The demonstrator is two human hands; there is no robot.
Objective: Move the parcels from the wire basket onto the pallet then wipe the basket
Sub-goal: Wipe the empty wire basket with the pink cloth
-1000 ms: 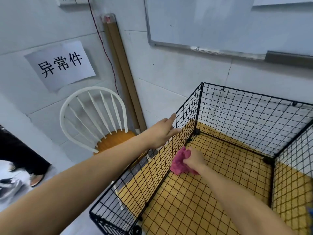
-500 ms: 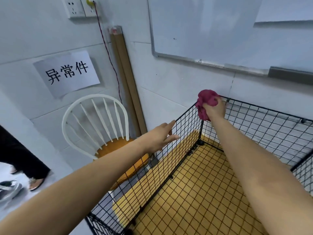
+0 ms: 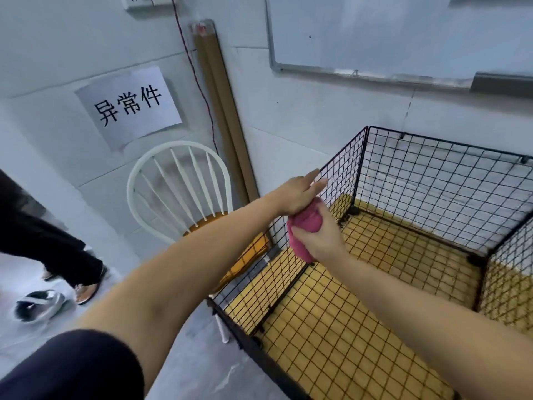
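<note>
**Inspector:** Status of the wire basket (image 3: pixel 438 180)?

**Assessor:** Black grid panels, set against the wall and filling the view from two to five o'clock. No parcels show inside, only a yellow surface under the bottom grid. The pallet is out of view. I judge the moving done and the wiping in hand.

**Inspector:** Hands?

**Assessor:** The left hand (image 3: pixel 300 194) lies with straight fingers on the top wire of the left panel, grasping nothing. The right hand (image 3: pixel 323 243) is clenched round a bunched pink cloth (image 3: pixel 307 222). The cloth sits against the upper part of that same panel, apparently on its inner face. It is directly beneath the left hand and near the far left corner.

**Inspector:** Recommendations for the step?

**Assessor:** The panel is light wire and will likely flex, so the left hand should brace opposite each stroke. Run the cloth along the wires in full passes from the rim downward. Then work round the panels clockwise so none is missed, finishing on the bottom grid. A bunched cloth may snag on wire ends and corner connectors. Folded flatter, it would cover more mesh per pass.

**Inspector:** Surroundings?

**Assessor:** A white spindle-back chair (image 3: pixel 178 180) with an orange seat stands at nine o'clock of the basket. Whether it touches the left panel or stands just beside it, I cannot tell. Strokes on that outer face would meet it. Another person's legs (image 3: pixel 49 243) are at the far left, well apart.
</note>
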